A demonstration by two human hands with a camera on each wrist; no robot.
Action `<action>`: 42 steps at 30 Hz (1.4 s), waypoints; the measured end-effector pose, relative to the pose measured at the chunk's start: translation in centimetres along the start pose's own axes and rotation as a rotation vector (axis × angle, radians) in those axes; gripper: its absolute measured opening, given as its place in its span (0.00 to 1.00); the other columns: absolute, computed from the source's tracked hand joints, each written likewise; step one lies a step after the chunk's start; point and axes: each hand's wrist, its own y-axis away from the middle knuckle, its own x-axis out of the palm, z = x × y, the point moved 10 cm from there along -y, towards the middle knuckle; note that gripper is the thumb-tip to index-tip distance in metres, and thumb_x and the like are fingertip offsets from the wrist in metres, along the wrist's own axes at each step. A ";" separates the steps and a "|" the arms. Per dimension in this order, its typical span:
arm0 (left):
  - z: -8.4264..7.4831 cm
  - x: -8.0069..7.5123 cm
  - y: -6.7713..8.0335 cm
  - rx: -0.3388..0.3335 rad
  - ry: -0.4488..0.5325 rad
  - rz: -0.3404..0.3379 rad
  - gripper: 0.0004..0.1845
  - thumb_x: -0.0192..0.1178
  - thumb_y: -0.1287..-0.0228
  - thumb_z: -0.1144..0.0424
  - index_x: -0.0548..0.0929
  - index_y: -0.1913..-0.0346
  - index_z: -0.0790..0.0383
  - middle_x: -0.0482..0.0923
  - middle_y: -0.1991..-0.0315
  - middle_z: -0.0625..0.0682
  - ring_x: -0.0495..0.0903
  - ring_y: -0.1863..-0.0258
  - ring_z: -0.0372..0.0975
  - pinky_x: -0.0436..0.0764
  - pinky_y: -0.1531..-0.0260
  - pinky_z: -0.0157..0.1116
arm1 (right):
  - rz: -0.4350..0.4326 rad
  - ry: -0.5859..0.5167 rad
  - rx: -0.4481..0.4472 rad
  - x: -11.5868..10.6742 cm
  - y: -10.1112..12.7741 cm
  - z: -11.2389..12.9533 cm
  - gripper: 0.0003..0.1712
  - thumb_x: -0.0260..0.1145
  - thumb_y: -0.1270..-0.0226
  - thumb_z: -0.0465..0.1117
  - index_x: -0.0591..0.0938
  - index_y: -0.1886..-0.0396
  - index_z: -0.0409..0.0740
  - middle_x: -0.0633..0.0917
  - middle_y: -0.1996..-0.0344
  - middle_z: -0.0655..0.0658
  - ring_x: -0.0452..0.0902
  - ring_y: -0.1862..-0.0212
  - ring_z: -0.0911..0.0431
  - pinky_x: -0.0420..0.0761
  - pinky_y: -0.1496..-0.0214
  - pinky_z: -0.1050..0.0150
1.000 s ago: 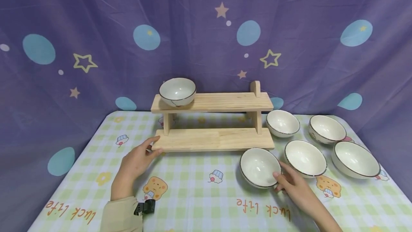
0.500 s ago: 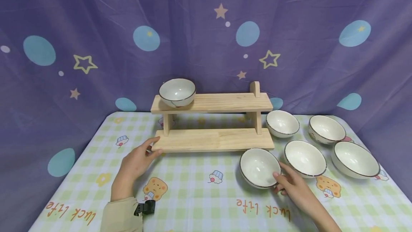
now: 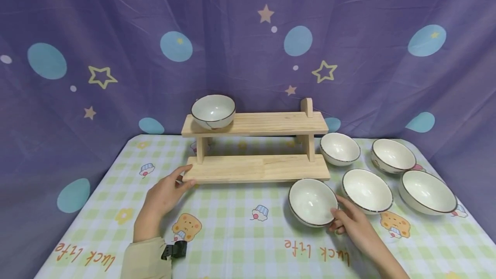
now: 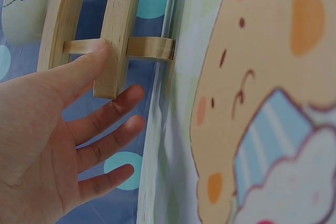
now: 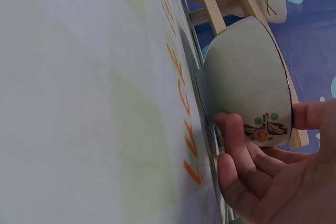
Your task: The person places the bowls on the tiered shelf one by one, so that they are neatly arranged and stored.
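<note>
My right hand (image 3: pixel 354 225) grips a white bowl (image 3: pixel 311 201) with a dark rim, which stands in front of the shelf's right end. In the right wrist view the thumb is at the bowl's rim and the curled fingers (image 5: pixel 239 135) lie along its lower wall, by a painted flower. My left hand (image 3: pixel 164 197) is at the left end of a two-tier wooden shelf (image 3: pixel 255 168). Its thumb touches the lower board's front edge, while the other fingers (image 4: pixel 113 135) extend loosely past the board's end.
One bowl (image 3: pixel 214 111) sits on the upper board at the left. Right of the shelf, several more white bowls (image 3: pixel 367 190) stand close together, one right beside my right hand. A checked cloth (image 3: pixel 232 236) covers the table, with a purple curtain (image 3: pixel 240 55) behind.
My right thumb has shifted very slightly toward the outside of the bowl's rim. The bowl, the shelf and my left hand stay where they were.
</note>
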 end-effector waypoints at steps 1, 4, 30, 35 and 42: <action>0.0 0.0 0.0 -0.001 0.000 0.000 0.34 0.54 0.28 0.40 0.65 0.25 0.52 0.78 0.44 0.62 0.79 0.50 0.51 0.77 0.61 0.50 | -0.001 -0.003 0.000 0.0 0.0 0.0 0.32 0.53 0.23 0.36 0.56 0.26 0.27 0.85 0.72 0.40 0.82 0.70 0.54 0.80 0.68 0.66; 0.1 0.1 -0.1 -0.003 0.002 0.001 0.34 0.54 0.28 0.40 0.65 0.25 0.51 0.78 0.45 0.62 0.79 0.50 0.51 0.77 0.61 0.50 | -0.002 -0.009 0.001 -0.1 0.1 0.1 0.32 0.53 0.23 0.36 0.56 0.26 0.26 0.85 0.73 0.40 0.82 0.71 0.54 0.81 0.68 0.66; 0.0 0.0 0.0 -0.001 0.008 -0.004 0.34 0.54 0.28 0.41 0.65 0.25 0.52 0.77 0.43 0.62 0.79 0.49 0.52 0.77 0.59 0.51 | -0.061 -0.049 0.018 -0.4 0.2 0.1 0.33 0.54 0.27 0.34 0.58 0.27 0.25 0.82 0.75 0.43 0.82 0.73 0.56 0.82 0.67 0.65; 0.0 0.0 0.0 0.004 0.010 -0.008 0.34 0.54 0.28 0.41 0.65 0.25 0.52 0.77 0.43 0.63 0.79 0.49 0.52 0.77 0.59 0.51 | -0.102 -0.034 0.031 -0.7 0.2 0.4 0.33 0.55 0.27 0.36 0.59 0.27 0.27 0.82 0.75 0.45 0.81 0.73 0.56 0.82 0.65 0.66; 0.1 0.0 -0.2 0.009 0.003 -0.017 0.33 0.54 0.27 0.41 0.65 0.26 0.52 0.78 0.43 0.62 0.79 0.49 0.52 0.77 0.58 0.52 | -0.131 -0.050 0.020 -1.0 0.6 1.2 0.33 0.54 0.27 0.38 0.60 0.26 0.30 0.83 0.77 0.46 0.82 0.72 0.55 0.80 0.61 0.68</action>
